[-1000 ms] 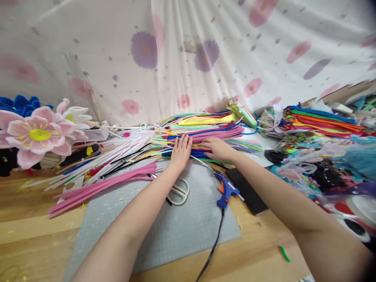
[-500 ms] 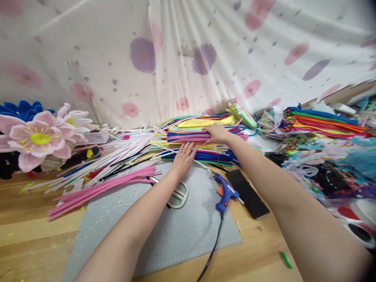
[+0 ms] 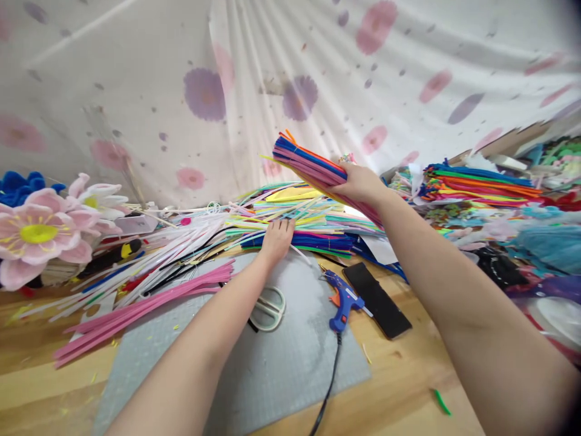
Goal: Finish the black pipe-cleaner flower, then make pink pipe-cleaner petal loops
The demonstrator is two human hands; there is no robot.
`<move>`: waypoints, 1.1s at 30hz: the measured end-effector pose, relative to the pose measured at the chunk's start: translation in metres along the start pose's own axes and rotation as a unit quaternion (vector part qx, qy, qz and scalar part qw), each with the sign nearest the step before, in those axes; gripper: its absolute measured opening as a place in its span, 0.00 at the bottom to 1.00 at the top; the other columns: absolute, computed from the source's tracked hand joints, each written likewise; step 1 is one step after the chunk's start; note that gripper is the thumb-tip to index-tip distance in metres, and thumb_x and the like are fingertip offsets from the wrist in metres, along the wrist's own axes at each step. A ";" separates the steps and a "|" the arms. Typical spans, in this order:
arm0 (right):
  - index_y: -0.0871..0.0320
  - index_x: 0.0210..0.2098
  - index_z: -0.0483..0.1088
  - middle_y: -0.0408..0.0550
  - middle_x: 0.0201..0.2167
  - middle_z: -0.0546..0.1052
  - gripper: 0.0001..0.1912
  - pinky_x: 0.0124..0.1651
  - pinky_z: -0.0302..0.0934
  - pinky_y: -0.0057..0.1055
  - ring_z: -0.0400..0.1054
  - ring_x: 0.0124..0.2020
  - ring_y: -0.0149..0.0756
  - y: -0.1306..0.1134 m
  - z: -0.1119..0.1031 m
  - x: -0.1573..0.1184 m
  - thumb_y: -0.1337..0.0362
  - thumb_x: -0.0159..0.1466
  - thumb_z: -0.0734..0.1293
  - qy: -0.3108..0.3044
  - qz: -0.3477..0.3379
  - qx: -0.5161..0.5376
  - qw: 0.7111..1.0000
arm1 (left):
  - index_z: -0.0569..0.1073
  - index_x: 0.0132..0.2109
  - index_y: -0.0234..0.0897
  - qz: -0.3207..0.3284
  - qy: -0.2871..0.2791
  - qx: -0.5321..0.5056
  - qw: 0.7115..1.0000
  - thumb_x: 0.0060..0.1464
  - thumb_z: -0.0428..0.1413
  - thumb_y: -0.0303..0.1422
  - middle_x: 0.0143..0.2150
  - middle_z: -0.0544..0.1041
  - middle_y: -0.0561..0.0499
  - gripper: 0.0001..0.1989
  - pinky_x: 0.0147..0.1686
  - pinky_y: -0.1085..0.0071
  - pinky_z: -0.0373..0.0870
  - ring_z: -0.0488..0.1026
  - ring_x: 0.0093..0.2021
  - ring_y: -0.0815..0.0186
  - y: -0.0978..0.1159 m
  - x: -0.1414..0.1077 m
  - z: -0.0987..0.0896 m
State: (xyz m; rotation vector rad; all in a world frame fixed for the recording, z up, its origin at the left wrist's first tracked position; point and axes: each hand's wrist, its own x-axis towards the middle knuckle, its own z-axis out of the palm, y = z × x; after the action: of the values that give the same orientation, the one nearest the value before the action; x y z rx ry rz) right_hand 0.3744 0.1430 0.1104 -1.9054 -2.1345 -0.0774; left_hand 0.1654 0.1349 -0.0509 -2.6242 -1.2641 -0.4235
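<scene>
My right hand is closed round a thick bundle of pipe cleaners, pink, blue, orange and yellow, lifted and tilted above the pile. My left hand rests palm down on the loose pipe cleaners, its fingers stretched forward and the tips partly lost among the stems. Just under it lies a dark blue bundle of pipe cleaners. Scissors with pale handles lie by my left forearm, partly hidden by it. To the right a blue glue gun lies near the edge of the grey cutting mat.
A black phone-like slab lies right of the glue gun. Pink strips and white stems spread leftward. Fuzzy flowers stand at far left. More coloured pipe cleaners are heaped right. A patterned curtain hangs behind.
My right hand has raised the mixed-colour bundle off the pile, tilting its left end upward. My left hand stays low on the pile. The view has shifted slightly to the right.
</scene>
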 end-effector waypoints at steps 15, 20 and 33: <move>0.59 0.51 0.63 0.60 0.40 0.74 0.30 0.44 0.60 0.49 0.67 0.45 0.56 0.008 -0.027 -0.017 0.44 0.57 0.62 0.154 0.103 -0.035 0.982 | 0.54 0.65 0.35 -0.065 -0.046 -0.046 0.996 0.52 0.47 0.27 0.60 0.61 0.36 0.31 0.55 0.52 0.53 0.55 0.61 0.48 0.005 0.113 -0.020; 0.58 0.51 0.63 0.59 0.43 0.73 0.28 0.44 0.60 0.47 0.67 0.46 0.54 0.020 0.023 -0.007 0.46 0.58 0.62 0.055 0.044 -0.043 0.997 | 0.54 0.64 0.33 -0.046 -0.057 -0.103 0.992 0.49 0.50 0.32 0.61 0.61 0.38 0.34 0.59 0.57 0.52 0.56 0.61 0.52 0.001 0.110 -0.003; 0.61 0.52 0.63 0.59 0.41 0.74 0.32 0.44 0.61 0.44 0.68 0.43 0.53 0.004 0.005 -0.021 0.44 0.57 0.61 0.082 0.034 0.016 0.996 | 0.75 0.37 0.39 -0.022 -0.178 -0.201 0.963 0.45 0.47 0.23 0.39 0.77 0.50 0.15 0.43 0.68 0.67 0.73 0.41 0.62 -0.003 0.007 -0.043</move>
State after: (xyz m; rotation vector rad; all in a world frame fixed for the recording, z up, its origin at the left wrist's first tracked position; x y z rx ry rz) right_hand 0.3796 0.1243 0.0998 -1.8830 -1.9521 -0.1788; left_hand 0.1597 0.1284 -0.0077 -3.1288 -1.4762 -0.2402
